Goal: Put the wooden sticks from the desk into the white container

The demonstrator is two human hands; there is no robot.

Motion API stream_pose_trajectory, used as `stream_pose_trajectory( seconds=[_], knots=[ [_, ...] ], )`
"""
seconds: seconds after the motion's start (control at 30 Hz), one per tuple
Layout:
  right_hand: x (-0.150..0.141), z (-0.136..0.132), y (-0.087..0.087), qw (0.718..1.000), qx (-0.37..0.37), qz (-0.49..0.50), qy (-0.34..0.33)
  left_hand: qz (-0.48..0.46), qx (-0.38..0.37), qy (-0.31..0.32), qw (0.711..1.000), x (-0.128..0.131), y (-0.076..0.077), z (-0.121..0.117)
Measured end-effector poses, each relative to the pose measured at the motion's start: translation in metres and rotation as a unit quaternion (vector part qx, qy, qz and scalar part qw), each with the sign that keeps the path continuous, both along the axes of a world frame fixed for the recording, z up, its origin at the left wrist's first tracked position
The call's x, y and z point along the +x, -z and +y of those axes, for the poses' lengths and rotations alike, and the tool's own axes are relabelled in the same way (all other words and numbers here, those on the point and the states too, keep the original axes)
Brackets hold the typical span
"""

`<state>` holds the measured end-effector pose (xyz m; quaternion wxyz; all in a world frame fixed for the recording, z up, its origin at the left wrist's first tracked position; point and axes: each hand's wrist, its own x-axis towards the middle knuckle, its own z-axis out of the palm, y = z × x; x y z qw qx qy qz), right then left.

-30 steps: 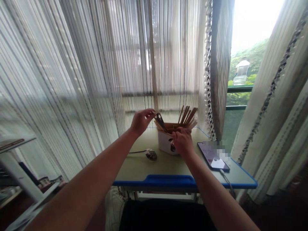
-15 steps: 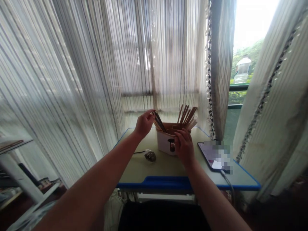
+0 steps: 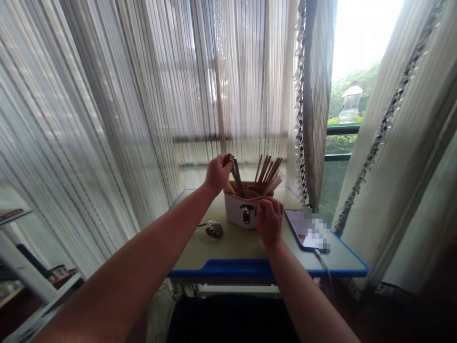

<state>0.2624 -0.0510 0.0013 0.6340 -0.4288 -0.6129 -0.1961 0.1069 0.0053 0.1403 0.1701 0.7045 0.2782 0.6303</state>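
Observation:
A white utensil holder (image 3: 235, 215) stands on a small desk (image 3: 228, 247). Several brown chopsticks (image 3: 269, 170) lean in its right part. My left hand (image 3: 217, 172) is above the holder's left side, fingers pinched round the tops of a few dark chopsticks (image 3: 236, 177) that reach down into the holder. My right hand (image 3: 268, 220) rests against the holder's front right, fingers curled on its rim and wall.
A phone (image 3: 303, 228) with a cable lies on the desk to the right. A small dark object (image 3: 214, 230) with a cord lies left of the holder. Sheer curtains (image 3: 143, 95) hang behind, and a window opens at the right. The desk has a blue front edge.
My left hand stays pinched on the dark chopsticks, which now stand more upright in the holder. The camera view has shifted slightly to the right. My right hand stays at the holder.

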Motion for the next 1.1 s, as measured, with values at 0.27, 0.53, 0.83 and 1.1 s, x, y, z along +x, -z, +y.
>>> stream_pose_trajectory(
  seconds=[0.27, 0.53, 0.83, 1.1],
  knots=[
    [0.002, 0.002, 0.000, 0.999, -0.031, 0.029, 0.007, 0.123, -0.003, 0.035, 0.992, 0.026, -0.004, -0.002],
    [0.004, 0.004, 0.001, 0.998, -0.030, 0.052, 0.006, 0.097, -0.026, 0.034, 0.994, 0.030, 0.007, 0.002],
    [0.005, 0.004, 0.001, 0.996, -0.026, 0.081, 0.000, 0.091, -0.009, 0.007, 0.996, 0.035, 0.014, 0.005],
    [0.004, 0.006, 0.001, 0.997, -0.039, 0.070, -0.001, 0.094, -0.015, 0.025, 0.995, 0.039, 0.020, 0.002]
  ],
)
